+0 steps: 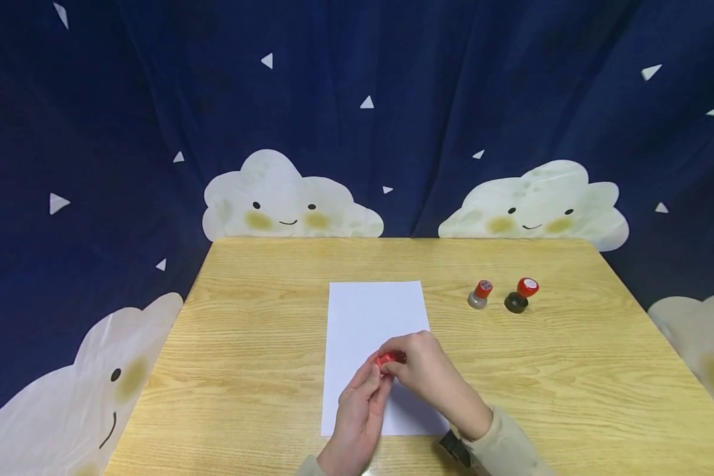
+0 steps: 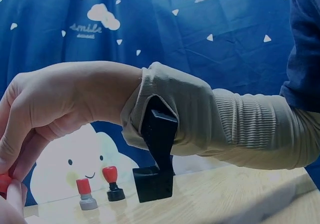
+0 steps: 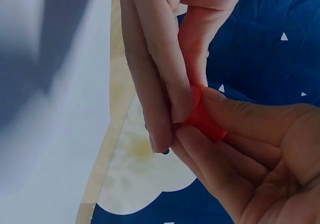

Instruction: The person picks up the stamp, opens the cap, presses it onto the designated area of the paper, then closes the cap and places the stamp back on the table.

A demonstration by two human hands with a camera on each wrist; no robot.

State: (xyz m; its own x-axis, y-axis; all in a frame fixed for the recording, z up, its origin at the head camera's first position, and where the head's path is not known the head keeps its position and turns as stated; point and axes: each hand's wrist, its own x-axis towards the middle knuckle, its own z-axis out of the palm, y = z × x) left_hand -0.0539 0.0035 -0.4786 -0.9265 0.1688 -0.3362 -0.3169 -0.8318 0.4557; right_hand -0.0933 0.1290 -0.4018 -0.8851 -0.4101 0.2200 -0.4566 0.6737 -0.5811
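Both hands meet above a white sheet of paper (image 1: pixel 369 311) and hold one small red piece (image 1: pixel 385 359). Fingers cover most of it, so its kind cannot be made out. My left hand (image 1: pixel 357 416) grips it from the near left between thumb and fingers. From the right, my right hand (image 1: pixel 419 363) pinches it with thumb and fingertips. In the right wrist view, the red piece (image 3: pixel 207 121) shows between the right thumb and fingers, and the left fingers (image 3: pixel 155 54) touch it from above.
Two red-topped stamps stand on the wooden table (image 1: pixel 244 344), to the right beyond the paper: one has a grey base (image 1: pixel 478 301), the other a black base (image 1: pixel 516 303). A black camera mount (image 1: pixel 455 449) hangs below the right sleeve. Behind the table hangs a dark blue curtain (image 1: pixel 321 79).
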